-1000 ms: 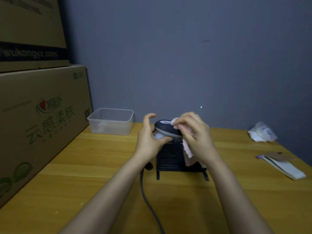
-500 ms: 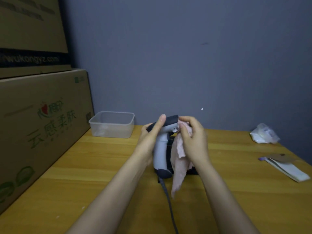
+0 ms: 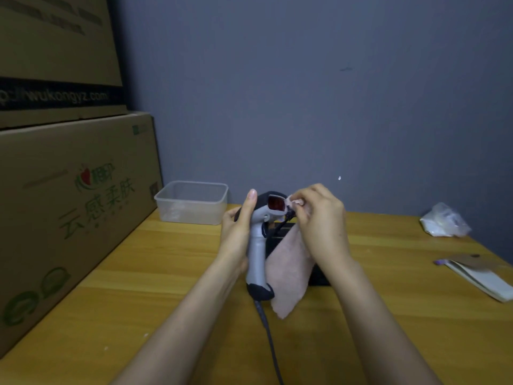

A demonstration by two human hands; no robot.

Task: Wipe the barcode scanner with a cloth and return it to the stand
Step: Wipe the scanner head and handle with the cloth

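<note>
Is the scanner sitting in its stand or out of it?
Out: the left hand holds the scanner upright above the table, before the black stand.

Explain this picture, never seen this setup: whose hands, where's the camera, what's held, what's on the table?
One picture, from a camera worn on a person's head, looking down at their own bare hands; no robot. The left hand grips a corded barcode scanner, red window facing the camera. The right hand pinches a pink cloth at the scanner's head. Behind sits the black stand. On the wooden table: a clear plastic tub, a crumpled bag, paper items, and cardboard boxes at left.
</note>
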